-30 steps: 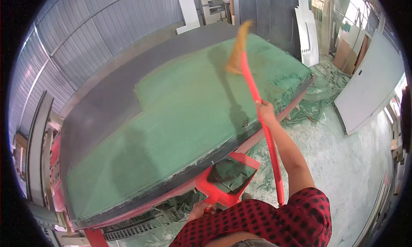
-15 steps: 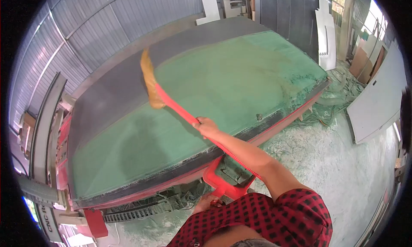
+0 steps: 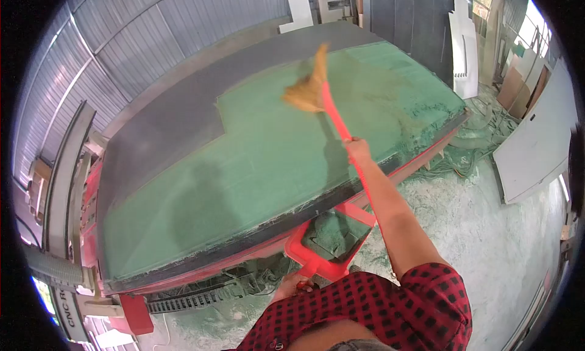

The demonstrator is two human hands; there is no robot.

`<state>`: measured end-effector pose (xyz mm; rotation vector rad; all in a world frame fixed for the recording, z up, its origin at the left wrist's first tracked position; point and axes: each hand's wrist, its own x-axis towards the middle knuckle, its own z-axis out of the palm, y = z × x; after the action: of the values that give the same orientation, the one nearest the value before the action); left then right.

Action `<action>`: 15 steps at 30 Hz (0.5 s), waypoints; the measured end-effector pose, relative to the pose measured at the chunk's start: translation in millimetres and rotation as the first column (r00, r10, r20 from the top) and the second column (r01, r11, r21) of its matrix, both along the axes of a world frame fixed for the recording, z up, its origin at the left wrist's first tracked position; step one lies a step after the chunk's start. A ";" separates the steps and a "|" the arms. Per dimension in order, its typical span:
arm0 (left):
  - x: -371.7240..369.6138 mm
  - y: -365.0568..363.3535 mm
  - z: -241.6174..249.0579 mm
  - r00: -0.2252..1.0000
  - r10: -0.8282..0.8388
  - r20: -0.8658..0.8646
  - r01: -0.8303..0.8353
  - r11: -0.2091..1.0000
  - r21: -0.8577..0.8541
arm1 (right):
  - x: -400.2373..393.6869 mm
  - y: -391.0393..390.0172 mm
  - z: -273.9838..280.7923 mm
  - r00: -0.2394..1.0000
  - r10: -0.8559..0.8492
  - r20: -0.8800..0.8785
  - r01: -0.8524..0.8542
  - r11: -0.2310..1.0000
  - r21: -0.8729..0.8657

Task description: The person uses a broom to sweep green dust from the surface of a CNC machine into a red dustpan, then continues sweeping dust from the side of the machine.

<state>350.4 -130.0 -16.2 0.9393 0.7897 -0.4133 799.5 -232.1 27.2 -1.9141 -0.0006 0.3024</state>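
Note:
My right hand [image 3: 358, 151] is closed round the red handle of a broom [image 3: 334, 114], and the rest of the handle runs back along my forearm. Its yellow-brown bristles, blurred by motion, fan out over the dusty green layer [image 3: 268, 162] on a large flat machine bed [image 3: 164, 134]. Low in front of my body, my left hand [image 3: 287, 286] grips the handle of a red dustpan [image 3: 331, 270]. The pan sits just off the bed's near edge, with green dust showing inside. Part of my left hand is hidden by my checked shirt.
A gantry beam [image 3: 64, 180] stands along the left side. Cable chain [image 3: 195, 305] runs beneath the near edge. Pale boards [image 3: 536, 144] lean at the right, close to tangled cables [image 3: 466, 159] on the dusty floor [image 3: 445, 229]. Corrugated metal wall [image 3: 158, 40] rises behind.
The broom has swung right across the bed with my right hand, its bristles now spread wider. A strip of dark surface shows bare where it passed. The dustpan has turned slightly and more of it shows.

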 end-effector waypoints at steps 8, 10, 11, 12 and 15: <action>16.7 -14.1 3.7 0.999 -0.040 -0.023 0.040 0.999 0.003 | 10.6 -150.7 11.2 0.952 -0.304 0.025 0.304 0.953 0.008; 22.9 -20.7 2.6 0.995 -0.088 0.041 0.088 0.996 0.020 | 8.9 -181.0 9.4 0.941 -0.332 0.056 0.334 0.942 -0.024; 24.2 -26.0 2.9 0.995 -0.095 0.038 0.094 0.995 0.018 | 10.6 -196.8 3.1 0.940 -0.338 0.053 0.340 0.940 -0.026; 27.7 -32.3 9.7 0.998 -0.070 -0.002 0.070 0.997 -0.023 | 10.2 -208.9 -0.9 0.938 -0.333 0.095 0.333 0.943 0.009; 30.7 -47.0 10.6 0.997 -0.032 -0.076 0.022 0.993 -0.120 | -0.7 -238.1 -9.7 0.938 -0.310 0.157 0.298 0.950 0.093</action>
<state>381.1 -176.9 -5.6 0.8275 0.8149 -0.5175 798.8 -470.1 17.6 -1.8345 0.1687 -0.0703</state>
